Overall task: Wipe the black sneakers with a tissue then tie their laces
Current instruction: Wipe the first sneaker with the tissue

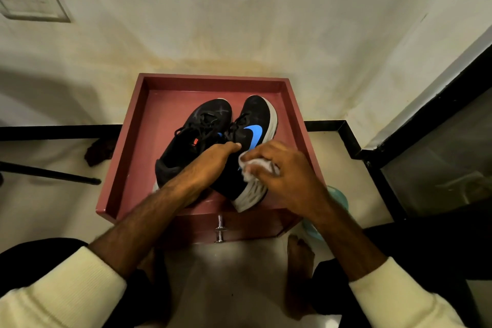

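Stained wall (239,21), red tray (213,84), flat sneaker (202,125), tilted sneaker (255,112), both black, blue-swooshed, white-soled, your left hand (210,160) gripping the tilted one, your right hand (282,168) clutching crumpled tissue (246,168) against it.

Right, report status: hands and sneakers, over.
Left hand grips the blue-swoosh sneaker. Right hand holds the tissue against its side. Second sneaker beside it in the red tray. Nothing blocking.

A raised rim (213,78) fences the red tray on its left, far and right sides. Bare floor lies open left of and beyond the black sneakers (191,141), while the right gap is narrow. The left hand (213,160) and the right hand (282,170), with its tissue (247,168), crowd the near side.
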Motion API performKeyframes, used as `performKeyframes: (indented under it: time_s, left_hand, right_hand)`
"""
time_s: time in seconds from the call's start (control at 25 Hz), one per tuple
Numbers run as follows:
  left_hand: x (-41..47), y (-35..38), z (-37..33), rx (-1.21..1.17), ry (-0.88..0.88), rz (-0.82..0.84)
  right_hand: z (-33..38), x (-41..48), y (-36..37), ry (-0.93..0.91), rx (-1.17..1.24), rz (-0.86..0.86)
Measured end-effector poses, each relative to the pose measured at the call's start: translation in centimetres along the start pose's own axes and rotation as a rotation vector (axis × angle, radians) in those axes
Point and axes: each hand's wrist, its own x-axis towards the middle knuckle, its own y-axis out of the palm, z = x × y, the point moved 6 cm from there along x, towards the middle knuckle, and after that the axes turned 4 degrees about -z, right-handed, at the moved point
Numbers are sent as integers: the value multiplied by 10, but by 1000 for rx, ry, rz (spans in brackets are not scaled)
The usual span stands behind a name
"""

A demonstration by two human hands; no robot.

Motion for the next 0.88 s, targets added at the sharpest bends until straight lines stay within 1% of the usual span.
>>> performKeyframes:
  time_s: [0.04,0.08,0.16,0.2,0.24,0.36,0.4,0.48,0.52,0.56,0.68,0.72,0.8,0.84,0.88]
  left_hand:
    - [1,0,-1,16,16,2]
    - [3,1,-1,51,47,15]
    - [5,6,-1,142,93,43]
    - [6,7,1,180,103,51]
    - [4,8,0,209,119,51]
    - [5,3,2,227,138,17]
    - [6,2,4,217,133,15]
    - [8,2,5,191,109,25]
    - [9,1,5,195,106,10]
    - [9,0,5,207,117,-13]
    - [8,-5,4,259,174,-148]
    - [7,-5,1,272,208,-185]
    - [8,-5,-3,321,267,-243]
    - [9,-6,-6,354,287,-264]
    - [10,-8,-7,386,298,-275]
  right_hand:
    - [3,-2,4,-37,13,53]
    - [0,1,3,-20,23,28]
    - [-12,16,-11,100,-3,-147]
    - [-15,22,-15,130,-35,-190]
    - [-16,25,-15,116,-41,-188]
    - [-8,20,-5,17,54,-52]
    - [-12,23,-6,30,53,-70]
    - [-20,27,-13,117,-2,-162]
    - [-22,26,-14,145,-12,-163]
    - [-20,22,-14,139,12,-123]
    - [-6,2,-8,107,91,206]
    - [-8,0,-10,134,92,229]
    - [-10,-1,-20,160,22,104]
    - [-9,-1,-21,145,11,79]
    - [-5,-4,-19,113,41,117]
